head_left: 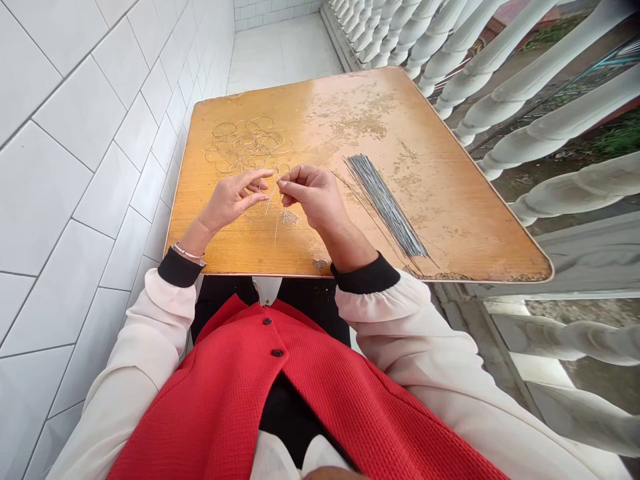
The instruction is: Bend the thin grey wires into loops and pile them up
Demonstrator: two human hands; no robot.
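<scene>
My right hand (316, 197) is closed in a pinch over the table, thumb against forefinger, on a thin bent metal wire (271, 199). Part of the wire curves above the fingertips, and thin ends hang down below them. Just left of it, my left hand (235, 198) has its fingers apart, with a gap between thumb and forefinger, close to the wire. Behind the left hand lies a loose heap of wire rings (250, 143). To the right of my right hand is a bundle of straight grey wires (387, 203), with a few strays beside it.
The worn wooden table (345, 110) has peeling patches and chipped front edges. A white tiled wall (100, 140) runs close along the left. White balusters (460, 60) line the right side. My lap is against the near edge.
</scene>
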